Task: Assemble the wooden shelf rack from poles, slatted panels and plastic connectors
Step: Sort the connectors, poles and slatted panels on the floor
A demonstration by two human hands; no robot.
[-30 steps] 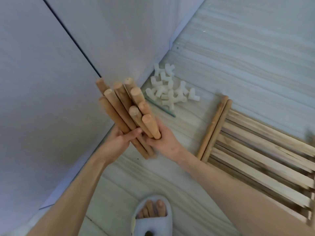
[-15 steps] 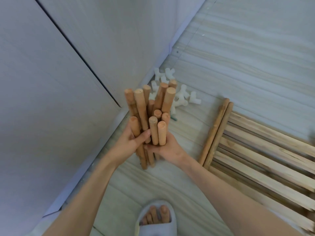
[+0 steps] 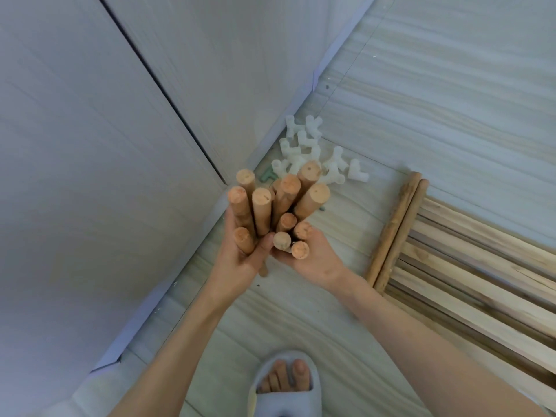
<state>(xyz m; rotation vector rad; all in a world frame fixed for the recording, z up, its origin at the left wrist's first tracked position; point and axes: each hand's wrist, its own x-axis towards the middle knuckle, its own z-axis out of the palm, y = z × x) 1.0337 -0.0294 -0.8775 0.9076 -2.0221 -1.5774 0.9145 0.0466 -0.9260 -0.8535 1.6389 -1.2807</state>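
A bundle of several round wooden poles (image 3: 279,206) stands nearly upright above the floor, cut ends facing me. My left hand (image 3: 240,263) wraps the bundle's left side with the thumb across the front. My right hand (image 3: 313,260) cups the right side from below. Behind the bundle, by the wall, lies a heap of white plastic connectors (image 3: 313,152), with a green piece (image 3: 267,176) partly hidden by the poles. Stacked slatted wooden panels (image 3: 469,281) lie flat on the floor to the right, round rails at their left edge.
A pale wall panel (image 3: 105,176) with a dark vertical seam fills the left side, its skirting running diagonally along the floor. My foot in a grey slipper (image 3: 285,386) stands at the bottom middle. Light wood-grain floor (image 3: 451,100) stretches to the upper right.
The bundle has swung from leaning left toward the wall to nearly upright, its ends now pointing at me. Both hands kept their hold and shifted slightly right.
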